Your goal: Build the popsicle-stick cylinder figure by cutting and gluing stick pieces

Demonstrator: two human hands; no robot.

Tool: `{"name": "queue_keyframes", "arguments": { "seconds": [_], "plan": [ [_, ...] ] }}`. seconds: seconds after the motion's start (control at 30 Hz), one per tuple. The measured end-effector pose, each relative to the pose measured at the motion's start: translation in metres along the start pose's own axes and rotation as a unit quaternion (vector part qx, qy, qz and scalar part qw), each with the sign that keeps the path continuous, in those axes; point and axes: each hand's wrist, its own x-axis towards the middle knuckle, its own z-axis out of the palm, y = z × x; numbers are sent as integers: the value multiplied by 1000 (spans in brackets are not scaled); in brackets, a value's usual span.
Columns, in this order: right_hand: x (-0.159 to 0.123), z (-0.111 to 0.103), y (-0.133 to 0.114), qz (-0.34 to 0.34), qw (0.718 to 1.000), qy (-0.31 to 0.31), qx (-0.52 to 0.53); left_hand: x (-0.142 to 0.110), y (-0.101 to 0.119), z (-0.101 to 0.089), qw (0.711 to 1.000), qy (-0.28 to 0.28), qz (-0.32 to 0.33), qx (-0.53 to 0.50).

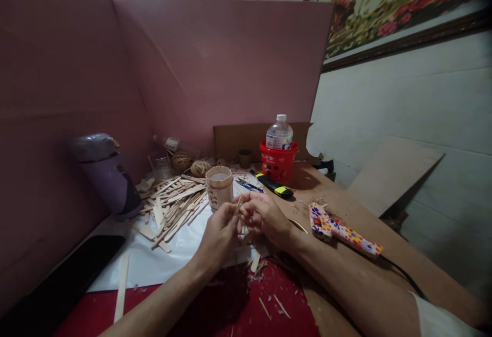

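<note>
My left hand (222,230) is closed, its thumb and fingers pinching a short wooden craft stick (239,205) that points upward. Against it, my right hand (269,219) is closed too, with curled fingertips meeting at the stick; what lies lower between the fingers is partly hidden. Just behind the hands stands a round cup covered in craft sticks (220,188). To its left spreads a heap of loose craft sticks (179,206) on a white sheet (154,265). Blue-handled snips (249,185) lie beyond my right hand.
A black and yellow utility knife (274,185) lies before a red bucket (279,165) holding a plastic bottle (280,134). At right is a flower-patterned glue gun (340,229) with a cord. Twine balls (200,168) sit behind the heap. A purple tumbler (109,178) stands left.
</note>
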Motion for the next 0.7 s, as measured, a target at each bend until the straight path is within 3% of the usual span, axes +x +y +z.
{"name": "queue_keyframes", "arguments": {
  "seconds": [0.1, 0.27, 0.7],
  "plan": [
    [1, 0, 2, 11, 998, 16, 57, 2, 2, 0, 1000, 3, -4, -27],
    [2, 0, 4, -2, 998, 40, 46, 2, 1, 0, 1000, 8, 0, -18],
    [3, -3, 3, 19, 997, -21, 65, -2, 5, 2, 1000, -16, -7, -24]
  ]
}}
